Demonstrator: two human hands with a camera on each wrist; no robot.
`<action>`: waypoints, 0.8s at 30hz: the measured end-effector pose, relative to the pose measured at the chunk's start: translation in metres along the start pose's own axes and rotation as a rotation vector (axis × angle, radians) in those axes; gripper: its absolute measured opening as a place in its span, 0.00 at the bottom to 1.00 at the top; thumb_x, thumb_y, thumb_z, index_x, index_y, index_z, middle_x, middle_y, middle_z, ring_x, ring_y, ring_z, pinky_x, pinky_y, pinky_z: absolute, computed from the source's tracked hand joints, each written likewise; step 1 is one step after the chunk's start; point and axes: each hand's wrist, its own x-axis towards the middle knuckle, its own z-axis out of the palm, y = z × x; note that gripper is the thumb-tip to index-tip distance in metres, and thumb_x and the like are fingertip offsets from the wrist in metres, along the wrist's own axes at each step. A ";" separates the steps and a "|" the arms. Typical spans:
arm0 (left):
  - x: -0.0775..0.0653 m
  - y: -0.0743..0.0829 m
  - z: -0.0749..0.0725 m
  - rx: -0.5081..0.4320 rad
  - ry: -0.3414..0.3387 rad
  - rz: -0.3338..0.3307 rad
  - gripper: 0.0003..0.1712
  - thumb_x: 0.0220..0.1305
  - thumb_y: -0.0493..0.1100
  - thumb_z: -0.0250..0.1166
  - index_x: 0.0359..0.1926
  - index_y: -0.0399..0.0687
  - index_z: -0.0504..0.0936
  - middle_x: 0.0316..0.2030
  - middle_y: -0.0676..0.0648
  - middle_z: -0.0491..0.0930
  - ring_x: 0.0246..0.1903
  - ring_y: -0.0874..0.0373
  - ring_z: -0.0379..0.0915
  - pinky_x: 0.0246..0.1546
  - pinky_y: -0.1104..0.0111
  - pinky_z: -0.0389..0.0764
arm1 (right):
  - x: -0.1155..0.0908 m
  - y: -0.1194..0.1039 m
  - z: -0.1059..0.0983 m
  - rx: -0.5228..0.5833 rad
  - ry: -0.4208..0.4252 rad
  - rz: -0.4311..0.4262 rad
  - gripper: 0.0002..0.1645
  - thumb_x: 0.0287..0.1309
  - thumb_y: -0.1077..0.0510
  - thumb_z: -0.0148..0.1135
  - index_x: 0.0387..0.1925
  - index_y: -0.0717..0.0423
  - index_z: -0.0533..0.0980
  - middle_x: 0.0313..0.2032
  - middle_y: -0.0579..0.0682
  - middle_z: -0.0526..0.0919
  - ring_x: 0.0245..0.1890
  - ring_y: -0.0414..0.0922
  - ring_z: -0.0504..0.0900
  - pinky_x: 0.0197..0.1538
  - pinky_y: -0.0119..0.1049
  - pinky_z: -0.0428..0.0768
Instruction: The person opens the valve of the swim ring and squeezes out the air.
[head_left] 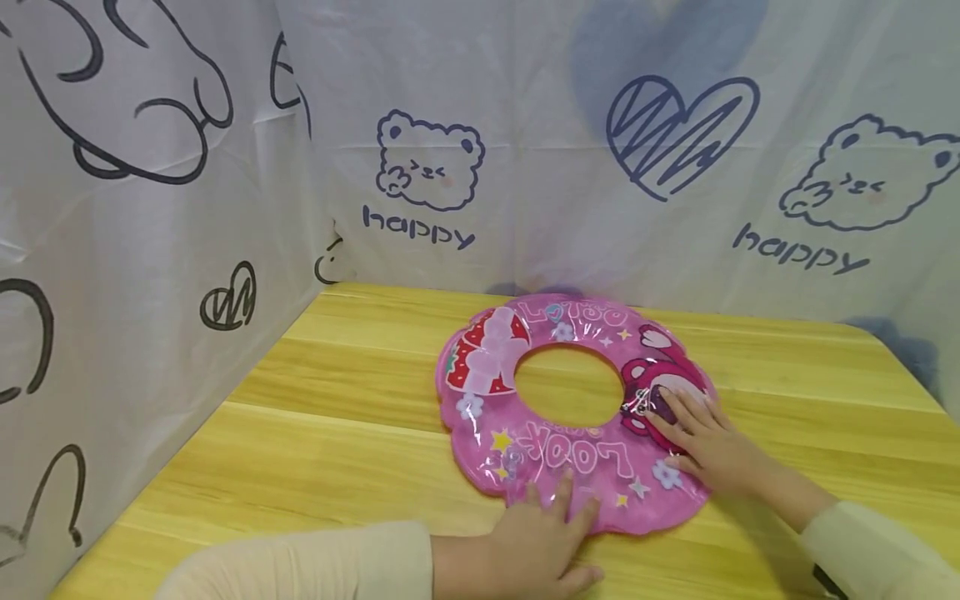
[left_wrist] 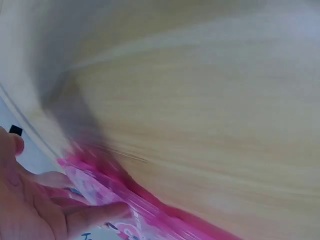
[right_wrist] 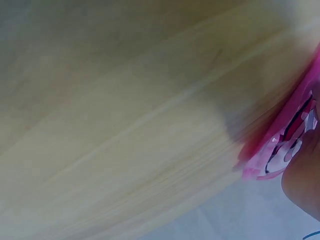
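A pink inflatable swim ring [head_left: 480,450] with printed strawberries, flowers, stars and a bear lies flat on the wooden table. My left hand [head_left: 536,537] touches its near edge with fingers spread. In the left wrist view, those fingers [left_wrist: 95,217] reach over the ring's pink side [left_wrist: 150,210]. On the right side of the ring, my right hand [head_left: 708,442] rests with straight fingers over the bear print. The right wrist view has only part of this hand [right_wrist: 302,175] at its right border, beside the ring's edge [right_wrist: 270,155].
The wood-grain table [head_left: 322,433] extends around the ring on all sides. Behind it hangs a white cloth [head_left: 540,208] with bear, heart and "happy" drawings. Another printed cloth [head_left: 150,250] stands along the left side.
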 end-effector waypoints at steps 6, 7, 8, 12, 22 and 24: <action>0.002 -0.007 -0.008 -0.053 0.097 0.226 0.29 0.69 0.60 0.44 0.63 0.50 0.66 0.60 0.46 0.72 0.52 0.52 0.76 0.43 0.68 0.81 | -0.002 0.005 -0.005 0.029 -0.041 0.068 0.34 0.64 0.50 0.50 0.69 0.50 0.56 0.70 0.66 0.51 0.70 0.39 0.18 0.68 0.32 0.18; 0.004 -0.013 -0.009 -0.084 0.149 0.280 0.26 0.69 0.58 0.45 0.60 0.49 0.70 0.56 0.48 0.75 0.51 0.56 0.76 0.44 0.71 0.80 | -0.001 0.005 -0.006 0.029 -0.046 0.075 0.32 0.63 0.51 0.52 0.67 0.53 0.60 0.69 0.66 0.53 0.70 0.39 0.18 0.68 0.32 0.18; 0.006 -0.019 -0.010 -0.121 0.206 0.333 0.24 0.69 0.55 0.47 0.57 0.49 0.72 0.53 0.50 0.77 0.50 0.59 0.76 0.46 0.73 0.78 | 0.000 0.004 -0.007 0.025 -0.047 0.077 0.31 0.62 0.52 0.53 0.65 0.56 0.64 0.67 0.67 0.56 0.70 0.39 0.19 0.68 0.32 0.18; 0.014 -0.061 -0.009 -0.193 0.443 0.478 0.23 0.62 0.53 0.58 0.52 0.43 0.76 0.50 0.47 0.79 0.52 0.59 0.75 0.57 0.73 0.71 | 0.007 -0.003 -0.012 0.039 -0.007 0.055 0.30 0.60 0.52 0.55 0.60 0.64 0.68 0.63 0.67 0.64 0.70 0.37 0.21 0.69 0.32 0.19; 0.022 -0.150 0.005 -0.208 0.164 0.298 0.65 0.42 0.68 0.66 0.71 0.37 0.47 0.72 0.36 0.45 0.71 0.42 0.42 0.70 0.51 0.48 | 0.024 -0.041 -0.024 0.391 -0.114 0.192 0.52 0.57 0.40 0.57 0.72 0.58 0.44 0.70 0.65 0.48 0.73 0.56 0.42 0.71 0.30 0.26; 0.024 -0.155 0.009 -0.152 0.138 0.291 0.66 0.42 0.70 0.64 0.71 0.36 0.46 0.72 0.36 0.43 0.71 0.42 0.40 0.71 0.51 0.45 | 0.026 -0.044 -0.023 0.451 -0.148 0.227 0.58 0.54 0.37 0.59 0.72 0.59 0.40 0.71 0.66 0.44 0.72 0.60 0.42 0.73 0.44 0.30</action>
